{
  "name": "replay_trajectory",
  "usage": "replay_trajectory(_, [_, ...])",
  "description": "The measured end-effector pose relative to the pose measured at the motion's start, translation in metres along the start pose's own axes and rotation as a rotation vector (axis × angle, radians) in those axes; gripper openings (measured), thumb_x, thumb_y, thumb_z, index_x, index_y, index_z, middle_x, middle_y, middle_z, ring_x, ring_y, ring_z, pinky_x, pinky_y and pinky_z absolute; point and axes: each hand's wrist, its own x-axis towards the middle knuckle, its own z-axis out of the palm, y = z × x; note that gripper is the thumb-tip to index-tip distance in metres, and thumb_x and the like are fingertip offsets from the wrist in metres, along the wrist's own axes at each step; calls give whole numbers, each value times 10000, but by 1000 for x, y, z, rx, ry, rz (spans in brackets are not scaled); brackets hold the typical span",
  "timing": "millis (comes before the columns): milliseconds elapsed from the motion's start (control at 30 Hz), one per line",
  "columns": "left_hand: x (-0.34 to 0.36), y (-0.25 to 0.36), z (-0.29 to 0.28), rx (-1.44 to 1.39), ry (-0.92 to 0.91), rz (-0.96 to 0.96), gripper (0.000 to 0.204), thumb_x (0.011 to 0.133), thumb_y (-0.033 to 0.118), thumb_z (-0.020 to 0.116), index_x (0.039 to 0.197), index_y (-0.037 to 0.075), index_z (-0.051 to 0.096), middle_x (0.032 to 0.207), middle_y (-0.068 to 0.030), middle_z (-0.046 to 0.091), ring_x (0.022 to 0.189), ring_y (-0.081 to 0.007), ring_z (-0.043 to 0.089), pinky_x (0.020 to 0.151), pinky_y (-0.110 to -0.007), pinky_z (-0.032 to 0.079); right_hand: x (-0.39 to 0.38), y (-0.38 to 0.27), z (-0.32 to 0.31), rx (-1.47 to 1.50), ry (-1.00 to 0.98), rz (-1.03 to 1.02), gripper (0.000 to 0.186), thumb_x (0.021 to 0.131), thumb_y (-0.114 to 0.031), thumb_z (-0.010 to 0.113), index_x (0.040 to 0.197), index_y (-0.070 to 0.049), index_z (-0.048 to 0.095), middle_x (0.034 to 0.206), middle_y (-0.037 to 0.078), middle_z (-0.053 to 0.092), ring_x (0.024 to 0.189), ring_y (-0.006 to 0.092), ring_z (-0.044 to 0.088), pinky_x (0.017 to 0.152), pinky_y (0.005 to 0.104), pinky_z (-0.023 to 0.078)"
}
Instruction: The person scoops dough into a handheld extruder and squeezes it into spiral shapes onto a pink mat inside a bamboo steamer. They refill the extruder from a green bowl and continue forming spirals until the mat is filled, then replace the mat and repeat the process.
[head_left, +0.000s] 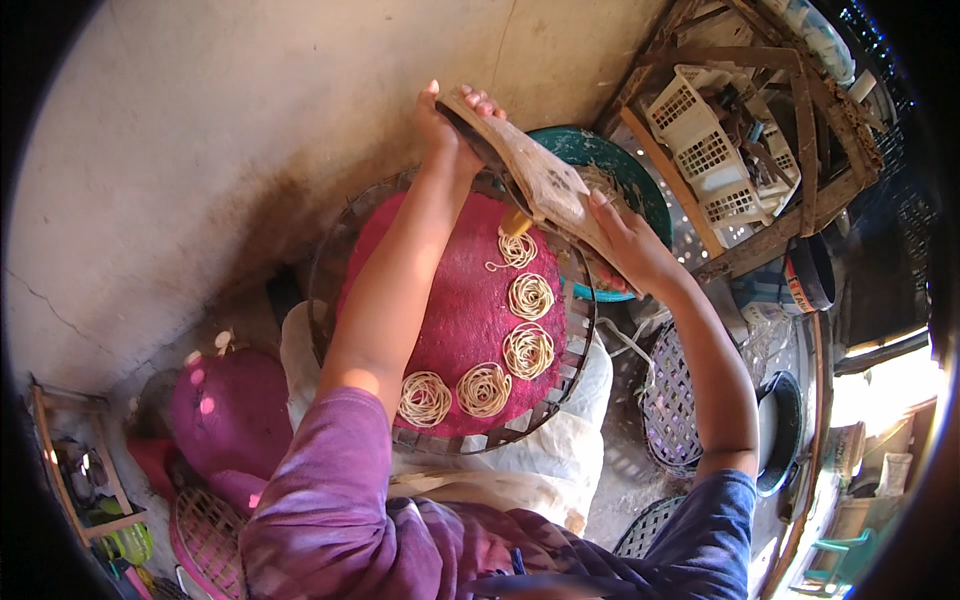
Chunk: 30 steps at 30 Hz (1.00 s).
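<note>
My left hand (450, 130) is closed around the far end of a wooden hand press (550, 180), its fingertips showing over the top edge. My right hand (640, 250) grips the press's near right end, thumb on the upper face. A yellowish metal nozzle (516, 222) pokes out below the press, over a loose coil of pale dough strands (514, 250) with one tail trailing left. Several rounder dough coils (528, 350) curve along the right and near side of a round, dark pink sheet (455, 310). That sheet lies on a round slatted basket (480, 445) above my lap.
Behind the press stands a green basin (640, 180) with pale stuff inside. A wooden rack holding a white plastic crate (700, 150) is at the far right. Woven baskets (675, 400) and a dark basin (778, 430) sit to the right. A pink object (230, 400) stands at left by the wall.
</note>
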Motion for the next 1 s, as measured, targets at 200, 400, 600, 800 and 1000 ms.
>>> replay_trajectory(200, [-7,-23,-31,-132,62,-78,283,820,393,447,689,144,474,580,6,466,531,-168,474,617,-354,441,-5,24,-18,-71,-144,140,772,911,-707,306,729,-13,592,537,55,526,437,129,522,383,265,412])
replay_trajectory(400, [9,-25,-48,-272,-49,-110,305,831,407,451,658,156,461,560,25,446,520,-157,465,602,-339,432,21,58,-2,841,-451,79,913,860,-780,194,1259,-11,483,789,157,632,492,209,589,484,316,533])
replay_trajectory(600, [4,-21,-58,-393,-123,-43,323,837,419,459,653,154,474,558,38,472,507,-151,479,596,-334,436,64,97,53,1173,-702,87,706,946,-627,223,1259,-49,482,765,156,618,506,209,589,488,312,507])
replay_trajectory(800, [1,26,-35,-206,-123,158,366,846,457,445,632,163,483,544,42,473,502,-140,487,579,-327,419,56,85,72,-563,98,-665,463,917,-181,452,1378,-137,455,993,198,601,805,296,640,696,424,523])
replay_trajectory(1000, [-44,98,34,-51,-504,137,335,852,436,472,639,178,486,537,56,491,481,-133,487,580,-323,411,66,63,83,-732,422,-712,444,876,-52,490,1305,-146,553,1240,171,571,1184,342,521,985,442,415])
